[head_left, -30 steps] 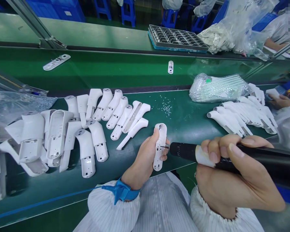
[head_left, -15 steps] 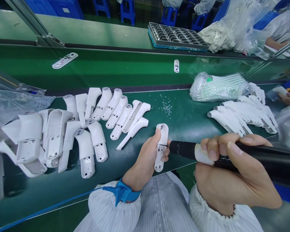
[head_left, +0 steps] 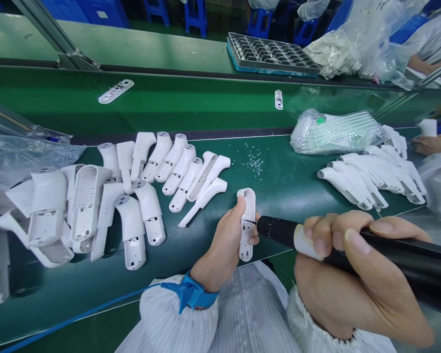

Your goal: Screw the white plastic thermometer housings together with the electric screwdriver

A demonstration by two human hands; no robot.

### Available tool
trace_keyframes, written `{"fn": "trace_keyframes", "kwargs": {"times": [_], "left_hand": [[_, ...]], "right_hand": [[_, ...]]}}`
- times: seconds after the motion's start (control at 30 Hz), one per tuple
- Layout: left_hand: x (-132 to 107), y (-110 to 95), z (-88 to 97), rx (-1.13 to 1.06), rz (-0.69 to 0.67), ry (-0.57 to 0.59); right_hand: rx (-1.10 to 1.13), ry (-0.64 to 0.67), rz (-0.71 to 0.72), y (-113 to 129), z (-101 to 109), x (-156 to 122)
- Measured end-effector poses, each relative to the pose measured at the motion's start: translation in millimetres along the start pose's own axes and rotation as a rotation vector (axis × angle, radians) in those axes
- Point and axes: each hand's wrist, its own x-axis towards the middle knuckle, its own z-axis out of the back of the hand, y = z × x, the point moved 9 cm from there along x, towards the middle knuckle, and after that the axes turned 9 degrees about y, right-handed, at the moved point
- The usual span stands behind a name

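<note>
My left hand point(head_left: 226, 240) is closed around a narrow white plastic housing part point(head_left: 247, 223), held upright over the near edge of the green bench point(head_left: 279, 181). My right hand point(head_left: 356, 274) grips a black electric screwdriver point(head_left: 389, 255) lying horizontally. Its tip touches the middle of the white part. A blue wrist strap point(head_left: 193, 294) with a blue cord circles my left wrist.
Many white thermometer-shaped shells point(head_left: 106, 196) lie at the left, more point(head_left: 375, 176) at the right beside a plastic bag of parts point(head_left: 334, 132). Small screws point(head_left: 255, 162) are scattered mid-bench. Two white pieces point(head_left: 115, 91) point(head_left: 278, 99) ride the belt behind. A grey tray point(head_left: 272, 54) sits beyond. Another person's hand point(head_left: 428, 144) is at right.
The two white pieces on the belt behind have travelled to the right. My hands, the white part and the screwdriver have barely shifted.
</note>
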Motion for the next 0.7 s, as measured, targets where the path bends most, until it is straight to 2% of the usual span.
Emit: {"fn": "trace_keyframes", "kwargs": {"times": [0.23, 0.43, 0.7], "left_hand": [[1.7, 2.6, 2.6, -0.012, -0.009, -0.014], [4.0, 5.3, 8.9, -0.093, 0.004, -0.134], [6.0, 5.3, -2.6, -0.031, -0.01, -0.115]], "right_hand": [[0.002, -0.036, -0.007, -2.8, 0.7, 1.4], [0.012, 0.098, 0.037, -5.8, -5.4, -3.5], [-0.005, 0.151, 0.061, -2.4, -1.1, -7.9]]}}
